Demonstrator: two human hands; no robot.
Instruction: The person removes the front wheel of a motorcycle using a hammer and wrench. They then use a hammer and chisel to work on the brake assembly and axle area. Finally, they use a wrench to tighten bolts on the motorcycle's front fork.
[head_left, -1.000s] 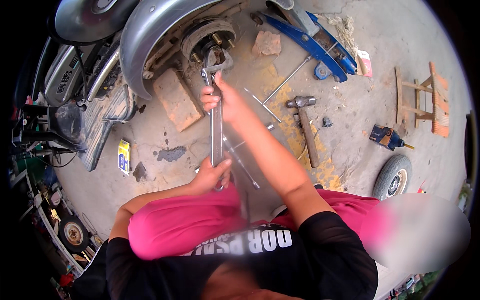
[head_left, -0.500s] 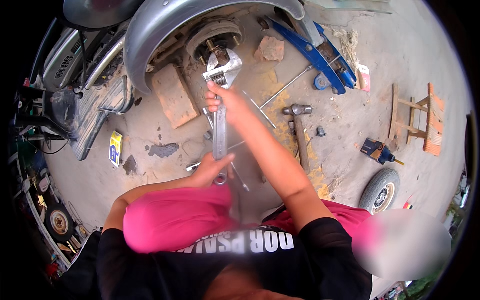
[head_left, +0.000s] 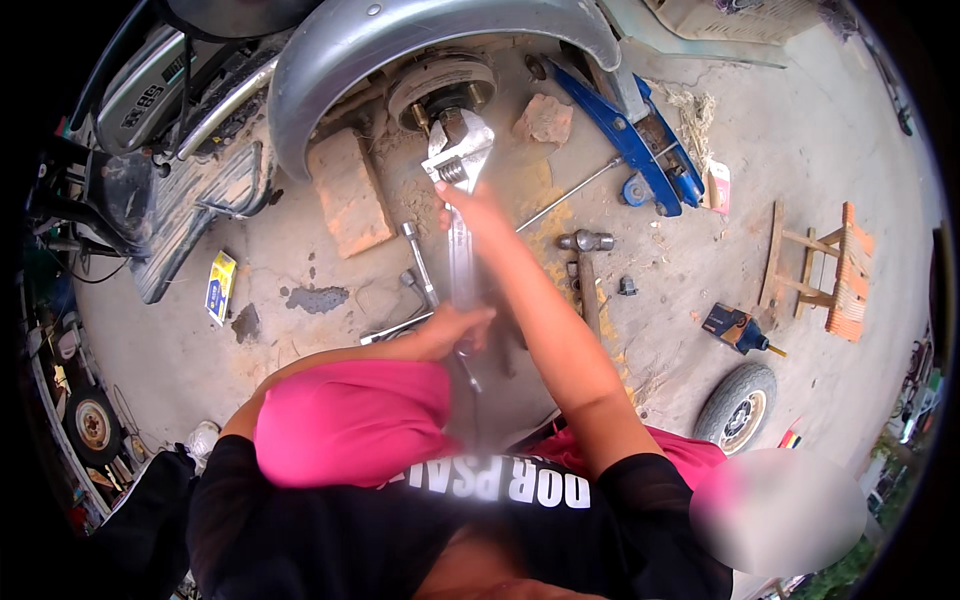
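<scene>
Wrench on hub nut, both hands gripping; brick just beside.

Bare, dusty concrete floor, stained yellow near the middle and dark in spots. On it, a brick lying flat beside the silver fender, and a broken chunk of stone a bit to the right. Blue jack up top, with a thin metal rod slanting away from it. Hammer lying near the yellow patch, a small nut just beside it. Socket wrench lying close to the brick. Yellow packet off to the left, near a dark wet patch. Small wooden stool on the right. Blue bottle jack lying on its side below it, and a small tyre lower down.
</scene>
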